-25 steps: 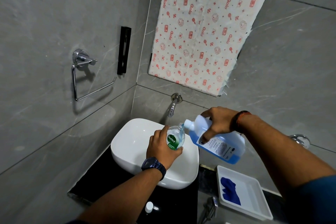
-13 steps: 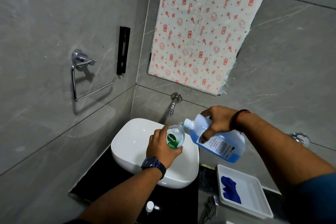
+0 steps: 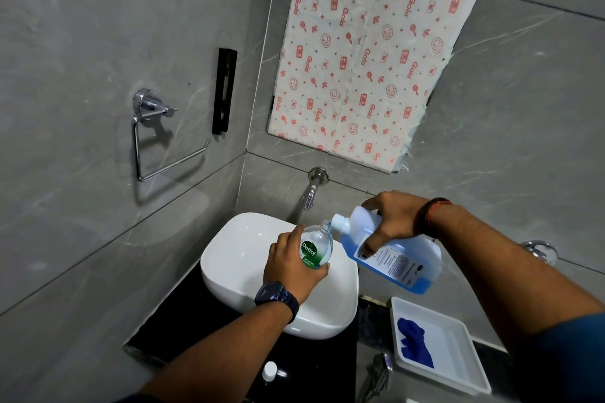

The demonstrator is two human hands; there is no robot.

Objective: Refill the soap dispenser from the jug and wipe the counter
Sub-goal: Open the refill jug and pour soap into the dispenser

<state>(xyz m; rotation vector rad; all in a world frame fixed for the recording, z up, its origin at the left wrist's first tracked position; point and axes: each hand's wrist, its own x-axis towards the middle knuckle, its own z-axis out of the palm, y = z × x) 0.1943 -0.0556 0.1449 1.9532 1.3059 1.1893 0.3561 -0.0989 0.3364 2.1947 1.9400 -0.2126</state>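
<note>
My left hand (image 3: pixel 291 267) grips a clear soap dispenser bottle (image 3: pixel 317 247) with a green Dettol label, held over the white basin (image 3: pixel 242 258). My right hand (image 3: pixel 394 217) holds a translucent jug (image 3: pixel 393 258) of blue liquid by its handle, tipped to the left. The jug's white spout (image 3: pixel 339 222) touches the bottle's open neck. Blue liquid fills the jug's lower side. A small white cap (image 3: pixel 270 371), maybe the pump top, lies on the black counter (image 3: pixel 183 321) in front of the basin. A blue cloth (image 3: pixel 414 342) lies in a white tray (image 3: pixel 458 366) at the right.
A chrome tap (image 3: pixel 309 196) juts from the grey wall above the basin. A chrome towel ring (image 3: pixel 154 137) and a black bracket (image 3: pixel 224 90) hang on the left wall. Patterned paper (image 3: pixel 370 52) covers the area above. Another chrome fitting (image 3: pixel 376 370) sits below the counter edge.
Both hands hold nearly the same pose; the jug has tipped slightly further, its spout still at the bottle's neck.
</note>
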